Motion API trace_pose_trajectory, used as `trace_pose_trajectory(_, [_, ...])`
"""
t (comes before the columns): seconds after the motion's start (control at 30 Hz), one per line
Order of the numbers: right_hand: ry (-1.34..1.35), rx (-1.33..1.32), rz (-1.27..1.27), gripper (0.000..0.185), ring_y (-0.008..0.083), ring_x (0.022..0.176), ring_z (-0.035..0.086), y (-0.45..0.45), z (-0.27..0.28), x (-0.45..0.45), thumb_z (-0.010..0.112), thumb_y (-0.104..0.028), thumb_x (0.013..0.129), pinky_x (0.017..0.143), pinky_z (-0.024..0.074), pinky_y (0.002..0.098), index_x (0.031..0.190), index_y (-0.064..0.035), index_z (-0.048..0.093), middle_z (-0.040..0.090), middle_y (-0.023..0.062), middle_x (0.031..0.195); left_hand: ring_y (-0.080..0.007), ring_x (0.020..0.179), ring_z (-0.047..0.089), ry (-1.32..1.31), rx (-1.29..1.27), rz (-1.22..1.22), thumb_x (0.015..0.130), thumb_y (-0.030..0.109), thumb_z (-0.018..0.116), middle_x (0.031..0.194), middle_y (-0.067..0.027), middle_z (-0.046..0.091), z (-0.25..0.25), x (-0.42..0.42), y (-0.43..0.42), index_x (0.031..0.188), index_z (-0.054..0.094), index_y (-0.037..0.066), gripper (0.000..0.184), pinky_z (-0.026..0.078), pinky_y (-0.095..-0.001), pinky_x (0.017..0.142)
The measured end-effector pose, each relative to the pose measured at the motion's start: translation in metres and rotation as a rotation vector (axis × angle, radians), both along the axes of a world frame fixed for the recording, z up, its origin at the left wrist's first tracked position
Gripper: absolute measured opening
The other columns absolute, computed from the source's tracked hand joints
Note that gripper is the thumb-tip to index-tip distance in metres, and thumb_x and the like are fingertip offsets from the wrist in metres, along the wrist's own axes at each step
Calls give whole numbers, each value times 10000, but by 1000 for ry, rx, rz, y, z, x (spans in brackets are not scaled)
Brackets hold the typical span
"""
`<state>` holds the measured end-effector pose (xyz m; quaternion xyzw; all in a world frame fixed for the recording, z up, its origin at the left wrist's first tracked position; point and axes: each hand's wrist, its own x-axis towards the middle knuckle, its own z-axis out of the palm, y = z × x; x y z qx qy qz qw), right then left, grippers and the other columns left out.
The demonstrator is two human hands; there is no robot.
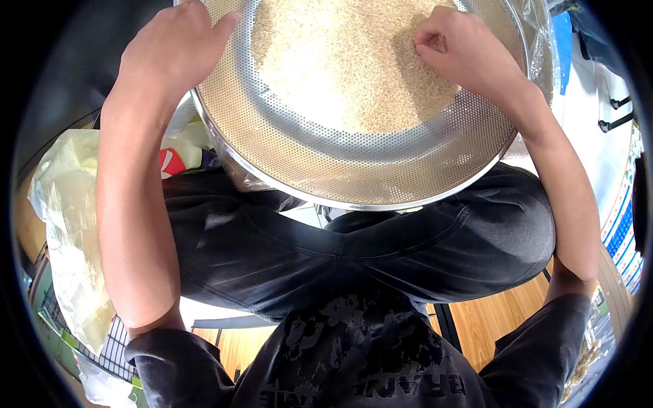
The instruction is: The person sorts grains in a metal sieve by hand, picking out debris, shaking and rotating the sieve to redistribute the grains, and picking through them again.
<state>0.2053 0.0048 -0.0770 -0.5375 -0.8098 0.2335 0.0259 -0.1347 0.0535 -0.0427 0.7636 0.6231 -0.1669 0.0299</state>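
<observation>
A wide round metal sieve (306, 160) with a perforated wall fills the upper middle, above my lap. Pale tan grain (354, 75), rice-like in look, is heaped in it, part in bright light and part in shade. My left hand (173, 47) is closed over the sieve's left rim, thumb pointing inward; its other fingers are mostly hidden. Over the right side of the grain, my right hand (469, 54) is closed, thumb and forefinger curled together in a pinch. Whatever may be between those fingertips is too small to make out.
Clear plastic (537, 47) hangs around the sieve's outer side. A pale yellow plastic bag (71, 217) stands left of my left arm, beside a red and white package (173, 163). My knees (503, 224) lie under the sieve, above a wooden floor (493, 323).
</observation>
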Motion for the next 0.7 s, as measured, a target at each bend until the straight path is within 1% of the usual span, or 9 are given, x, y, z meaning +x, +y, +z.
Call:
trace_pose_trajectory(0.1, [22,-39,-31,173,250,833,701,0,2,3,694,-151,938,782,556,378,979,16,712,706,125,940,-417,1193,673,7,49,-25,1022,584,469,1226,-291,695,-3,-3,0,1374,574,-84,762,511,-498,1055])
trace_pose_trajectory(0.17, [154,-114,-111,193,176,765,632,-1,1,6,651,-184,993,739,520,338,1017,7,674,661,82,884,-416,1192,672,15,47,-24,1018,584,474,1222,-293,694,9,13,-8,1381,567,-87,769,511,-498,1050])
trace_pose_trajectory(0.2, [154,-114,-109,193,176,765,632,-1,3,7,651,-184,993,739,520,338,1017,7,674,661,82,884,-431,1098,688,60,64,20,1009,491,512,1120,-304,706,33,42,-23,1215,632,-105,643,536,-500,982])
trace_pose_trajectory(0.27, [119,-198,-190,210,111,731,537,-2,7,8,615,-214,1031,709,474,300,1051,-6,647,594,23,833,-446,1003,704,105,80,64,1000,399,551,1018,-315,718,50,60,-29,1050,696,-123,544,561,-503,915])
trace_pose_trajectory(0.37, [130,-261,-261,212,86,730,477,-3,14,8,614,-222,1038,695,438,281,1059,-13,643,546,-14,816,-460,1004,701,99,12,130,985,404,552,1002,-318,719,52,58,-21,1062,695,-131,559,557,-514,925])
trace_pose_trajectory(0.43, [133,-293,-221,217,80,739,475,3,8,18,609,-228,1043,694,435,279,1060,-14,643,544,-18,816,-460,1002,702,96,-137,166,986,399,555,1007,-325,716,51,50,-9,1063,695,-129,552,558,-516,923])
trace_pose_trajectory(0.6, [145,-261,-136,234,77,752,480,4,-1,19,587,-245,1060,686,431,274,1080,-18,645,540,-20,817,-459,1006,702,97,33,116,987,404,559,1011,-320,718,50,60,-27,1064,696,-128,554,558,-515,923])
trace_pose_trajectory(0.67, [88,-79,-17,234,74,743,472,3,0,13,590,-260,1060,685,422,260,1107,-40,657,537,-14,821,-459,1006,702,86,36,113,987,406,560,1008,-318,719,47,56,-27,1060,698,-126,555,558,-514,922])
trace_pose_trajectory(0.7, [88,-80,-17,234,74,743,472,4,6,9,590,-260,1060,685,422,260,1107,-40,657,537,-14,821,-459,1004,701,87,53,80,987,410,561,1008,-317,720,45,53,-27,1059,698,-127,558,558,-514,920])
